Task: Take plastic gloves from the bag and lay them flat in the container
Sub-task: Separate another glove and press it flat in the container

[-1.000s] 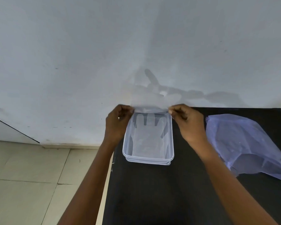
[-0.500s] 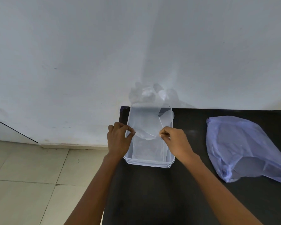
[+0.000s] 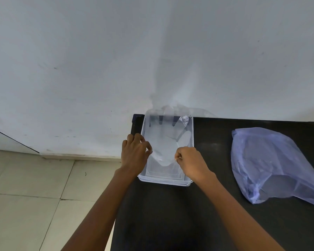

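A clear plastic glove (image 3: 166, 142) is spread over a clear rectangular container (image 3: 163, 181) at the table's far left corner. Its fingers reach past the far rim toward the wall, and its cuff sags into the box. My left hand (image 3: 134, 153) pinches the cuff's left edge above the container's left rim. On the other side, my right hand (image 3: 190, 163) pinches the cuff's right edge above the near right part of the box. A pale blue plastic bag (image 3: 272, 163) lies crumpled on the table to the right, its mouth facing the front.
The black table (image 3: 170, 214) stands against a white wall (image 3: 152, 51). Its left edge runs just beside the container, with a tiled floor (image 3: 34, 196) below it.
Both hands pulled the glove from the container's far end back toward me and lowered it. The glove's fingers now lie flatter over the far rim.
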